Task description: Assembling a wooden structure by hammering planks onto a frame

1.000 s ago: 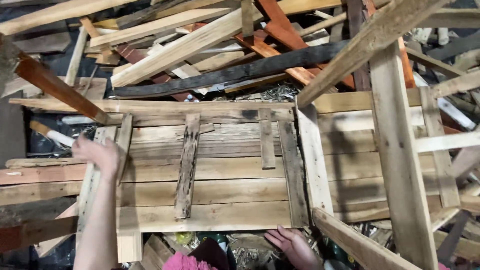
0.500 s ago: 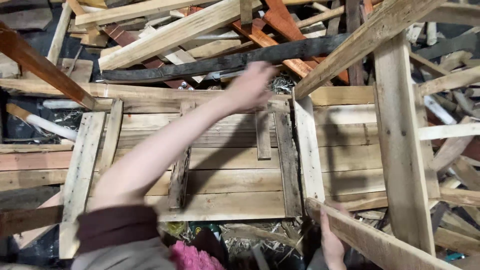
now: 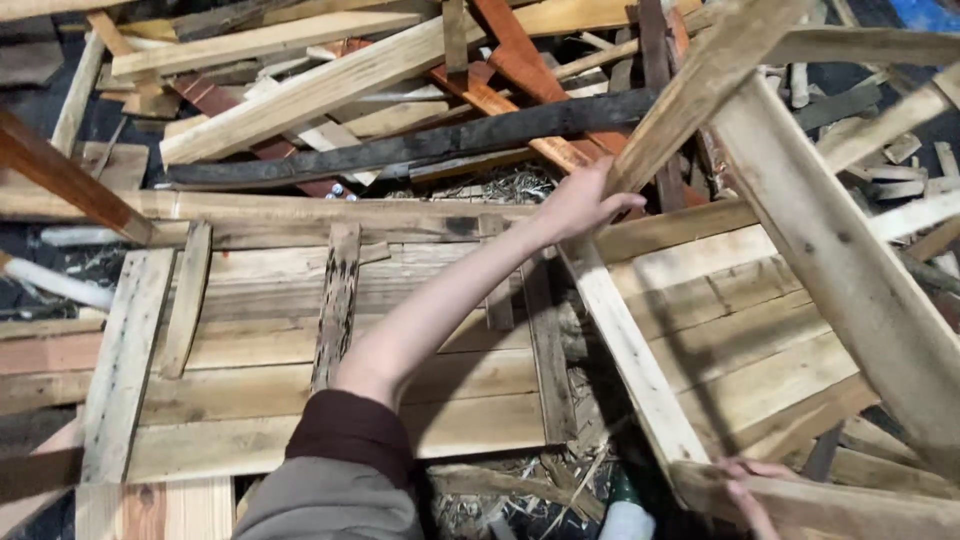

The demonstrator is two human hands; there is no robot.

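Fingers [image 3: 618,203] of the left hand [image 3: 578,203] curled around the top corner of a tilted wooden frame [image 3: 640,370], arm stretched across a flat pallet [image 3: 300,350]. Fingers [image 3: 738,470] of the right hand [image 3: 745,488] pressed on the frame's lower rail at the bottom edge, grip partly cut off, closure unclear. Propped on the right above a heap of loose planks [image 3: 330,85], beside a charred black board [image 3: 420,145].

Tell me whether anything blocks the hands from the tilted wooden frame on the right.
Nothing visible does. The left hand already grips the frame's upper corner, and the right hand touches its lower rail.
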